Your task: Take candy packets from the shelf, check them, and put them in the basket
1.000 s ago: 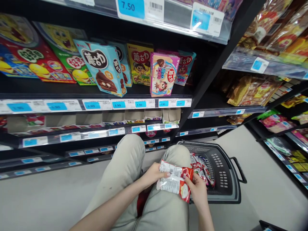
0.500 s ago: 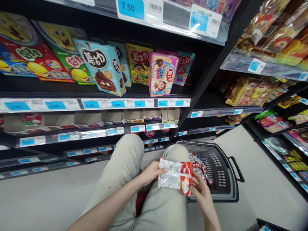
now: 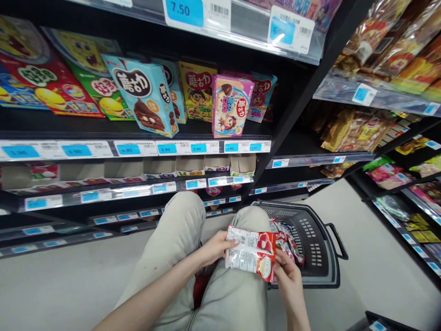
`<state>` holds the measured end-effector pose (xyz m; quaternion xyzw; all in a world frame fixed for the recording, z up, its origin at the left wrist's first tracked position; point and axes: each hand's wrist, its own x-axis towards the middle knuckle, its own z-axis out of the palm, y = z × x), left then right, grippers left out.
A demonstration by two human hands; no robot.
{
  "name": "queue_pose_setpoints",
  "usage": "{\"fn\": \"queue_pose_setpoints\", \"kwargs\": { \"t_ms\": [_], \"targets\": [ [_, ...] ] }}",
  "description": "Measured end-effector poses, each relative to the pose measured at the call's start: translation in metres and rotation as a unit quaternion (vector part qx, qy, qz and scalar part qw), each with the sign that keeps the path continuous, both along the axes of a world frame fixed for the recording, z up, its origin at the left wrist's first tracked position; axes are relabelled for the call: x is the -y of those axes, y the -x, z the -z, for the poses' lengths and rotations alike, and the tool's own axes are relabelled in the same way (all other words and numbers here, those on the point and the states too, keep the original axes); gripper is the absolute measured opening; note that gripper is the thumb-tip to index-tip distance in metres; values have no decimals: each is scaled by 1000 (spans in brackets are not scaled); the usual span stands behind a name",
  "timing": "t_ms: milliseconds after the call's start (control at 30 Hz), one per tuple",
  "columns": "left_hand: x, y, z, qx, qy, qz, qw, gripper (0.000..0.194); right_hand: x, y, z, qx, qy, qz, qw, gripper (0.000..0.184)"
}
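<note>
A red and white candy bag (image 3: 248, 252) lies between my two hands over my right knee, its printed back facing up. My left hand (image 3: 217, 248) grips the bag's left edge, thumb on top and fingers underneath. At the opposite edge, my right hand (image 3: 288, 270) pinches the red end, with some fingertips hidden behind the bag. Just beyond my right hand sits a dark shopping basket (image 3: 329, 248) on the floor, with several shiny wrapped packets (image 3: 288, 239) inside it.
Black shelves in front hold snack boxes, including a blue box (image 3: 141, 96) and a pink box (image 3: 230, 105). Open cardboard trays (image 3: 190, 164) line the shelf below. Bagged goods (image 3: 360, 131) fill shelves at the right. The basket's handle (image 3: 337, 241) points right.
Both hands keep the candy bag in nearly the same place, its surface slightly shifted in tilt and glare. The whole view has moved a little.
</note>
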<state>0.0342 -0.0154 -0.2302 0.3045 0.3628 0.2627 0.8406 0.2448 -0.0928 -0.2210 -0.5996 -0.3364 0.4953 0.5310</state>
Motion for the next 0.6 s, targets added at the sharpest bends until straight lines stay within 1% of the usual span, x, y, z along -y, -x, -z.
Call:
{"fn": "queue_pose_setpoints", "kwargs": {
  "t_ms": [100,233,300,400,600],
  "targets": [
    [-1,0,1,12,4,-4,1000,48,0,5,-3,-21,4,9,1000,32],
    [0,0,3,15,7,-3,1000,48,-2,11,-3,-73,13,48,996,25],
    [0,1,3,16,10,-2,1000,47,-2,13,-2,-82,17,66,994,25],
    [0,1,2,21,12,-1,1000,48,-3,15,-2,-71,22,77,994,23],
    [-1,1,-2,13,5,-2,1000,50,-5,13,-4,8,11,54,998,19]
  ]
}}
